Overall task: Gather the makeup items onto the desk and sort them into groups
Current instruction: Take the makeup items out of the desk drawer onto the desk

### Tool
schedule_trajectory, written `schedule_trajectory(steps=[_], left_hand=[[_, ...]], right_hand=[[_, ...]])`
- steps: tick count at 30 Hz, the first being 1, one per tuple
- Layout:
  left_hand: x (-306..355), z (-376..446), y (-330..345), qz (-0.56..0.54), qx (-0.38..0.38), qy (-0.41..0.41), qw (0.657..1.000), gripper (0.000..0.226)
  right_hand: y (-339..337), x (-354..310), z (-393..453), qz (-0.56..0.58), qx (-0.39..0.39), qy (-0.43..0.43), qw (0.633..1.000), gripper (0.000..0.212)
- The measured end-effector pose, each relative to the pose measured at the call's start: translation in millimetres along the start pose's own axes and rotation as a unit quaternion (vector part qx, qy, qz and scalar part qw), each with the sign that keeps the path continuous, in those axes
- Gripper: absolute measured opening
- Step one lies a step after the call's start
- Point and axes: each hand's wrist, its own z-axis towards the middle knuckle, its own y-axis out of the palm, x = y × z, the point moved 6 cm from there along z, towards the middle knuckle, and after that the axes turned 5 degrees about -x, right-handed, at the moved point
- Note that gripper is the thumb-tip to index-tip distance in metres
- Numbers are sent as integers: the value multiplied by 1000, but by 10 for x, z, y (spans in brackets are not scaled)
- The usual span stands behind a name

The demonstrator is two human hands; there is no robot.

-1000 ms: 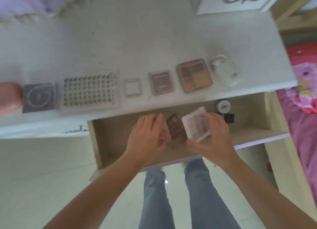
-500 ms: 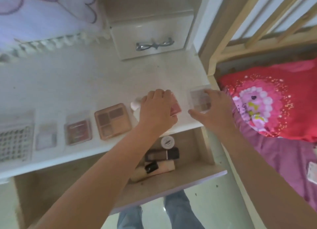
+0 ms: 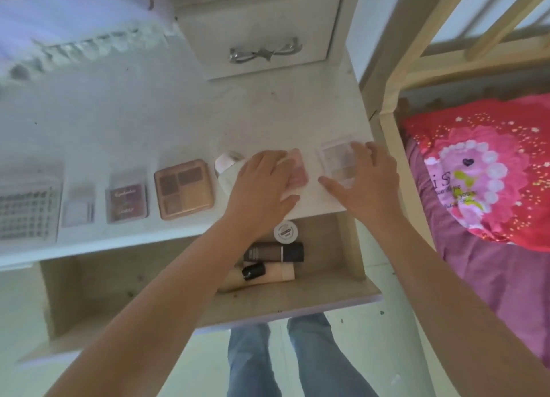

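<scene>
Head view, clear palette (image 3: 337, 161) near desk (image 3: 268, 114) edge

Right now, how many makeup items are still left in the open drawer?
4 visible: a round white jar at the back, a dark tube in front of it, then a beige tube with a small black item on it. The left forearm may hide more.

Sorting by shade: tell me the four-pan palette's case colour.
Rose-gold case, seen from the head view.

We read only fragments: "i S" and "you" on the pink pillow (image 3: 464, 170); palette and jar labels stay illegible.
</scene>
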Motion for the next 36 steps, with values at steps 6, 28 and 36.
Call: schedule_trajectory(steps=[6,28,36], left_hand=[[-366,-1218,510,-9,58,84,995,30],[-1660,-1640,1071,-39,-154,-235,959,73],[-1045,-1486,40,-43,-54,-68,995,89]], right_hand=[[247,-396,-797,55,101,-262,958,20],[1582,-606,-886,-322,-220,-152,908,48],[406,-859,-1257,-215,-38,-215,952,50]])
